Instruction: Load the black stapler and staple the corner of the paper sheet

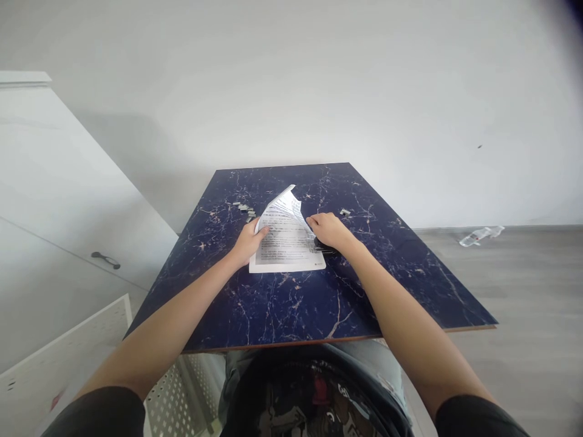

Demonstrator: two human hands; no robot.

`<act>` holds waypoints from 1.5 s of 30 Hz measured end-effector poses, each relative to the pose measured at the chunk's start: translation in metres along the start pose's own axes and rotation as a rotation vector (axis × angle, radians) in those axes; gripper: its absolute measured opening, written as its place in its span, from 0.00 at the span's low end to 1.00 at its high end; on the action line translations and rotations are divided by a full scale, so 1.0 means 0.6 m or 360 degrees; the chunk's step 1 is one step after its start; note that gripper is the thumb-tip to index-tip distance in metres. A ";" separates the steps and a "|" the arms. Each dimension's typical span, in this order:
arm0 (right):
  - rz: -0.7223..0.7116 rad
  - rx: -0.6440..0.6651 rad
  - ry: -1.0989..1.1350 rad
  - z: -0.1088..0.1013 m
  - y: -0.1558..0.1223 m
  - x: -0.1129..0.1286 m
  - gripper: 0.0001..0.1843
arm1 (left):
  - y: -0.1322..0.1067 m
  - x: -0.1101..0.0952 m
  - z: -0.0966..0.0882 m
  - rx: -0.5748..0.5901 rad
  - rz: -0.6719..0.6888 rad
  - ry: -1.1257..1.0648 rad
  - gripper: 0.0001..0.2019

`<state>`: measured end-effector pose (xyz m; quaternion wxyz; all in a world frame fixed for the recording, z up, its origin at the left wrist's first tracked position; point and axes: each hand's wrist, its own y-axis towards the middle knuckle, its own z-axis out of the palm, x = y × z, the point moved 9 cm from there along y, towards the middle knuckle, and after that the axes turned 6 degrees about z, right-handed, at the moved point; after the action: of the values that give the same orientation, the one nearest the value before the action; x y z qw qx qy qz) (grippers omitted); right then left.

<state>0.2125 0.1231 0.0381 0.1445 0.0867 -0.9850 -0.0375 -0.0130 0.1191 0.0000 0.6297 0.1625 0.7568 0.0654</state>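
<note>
A small stack of printed paper sheets (285, 241) lies in the middle of a dark blue marbled table top (291, 297). The far end of the sheets curls upward. My left hand (249, 241) rests on the stack's left edge, thumb on the paper. My right hand (328, 230) grips the stack's right edge, where a dark object (322, 246), perhaps a clip or stapler, shows under the fingers. Several small metal clips (246, 209) lie scattered beyond my left hand, and one more clip (345, 212) beyond my right hand.
A white cabinet (54, 200) with a dark handle (105, 260) stands at the left. A white perforated panel (68, 358) leans below it. A clear plastic bottle (480, 235) lies on the grey floor at the right. A white wall is behind the table.
</note>
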 end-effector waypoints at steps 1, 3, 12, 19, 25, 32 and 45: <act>-0.0003 0.0004 -0.0014 0.002 0.000 0.001 0.24 | 0.000 0.000 -0.001 -0.0003 -0.0004 0.0000 0.23; -0.0013 0.0018 -0.0042 0.005 -0.001 0.005 0.24 | 0.000 0.001 -0.002 -0.0010 -0.0016 -0.0006 0.23; -0.0001 0.0085 -0.0129 0.017 -0.001 0.012 0.25 | -0.001 -0.004 0.000 -0.0011 0.0003 -0.0010 0.23; 0.0000 0.0117 -0.0143 0.025 -0.001 0.012 0.26 | -0.001 -0.004 0.003 0.0006 0.0015 -0.0019 0.22; 0.0004 0.0121 -0.0157 0.027 0.000 0.012 0.25 | 0.000 -0.002 0.001 -0.0001 0.0016 -0.0020 0.23; 0.0026 0.0135 -0.0190 0.030 -0.002 0.014 0.26 | -0.001 0.002 0.001 -0.0024 -0.0012 -0.0020 0.23; 0.0035 0.0166 -0.0321 0.035 -0.015 0.031 0.21 | -0.002 -0.001 0.000 -0.0035 -0.0029 0.0009 0.23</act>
<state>0.1900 0.1118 0.0224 0.0403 0.0792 -0.9960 0.0070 -0.0130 0.1176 0.0003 0.6300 0.1486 0.7592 0.0683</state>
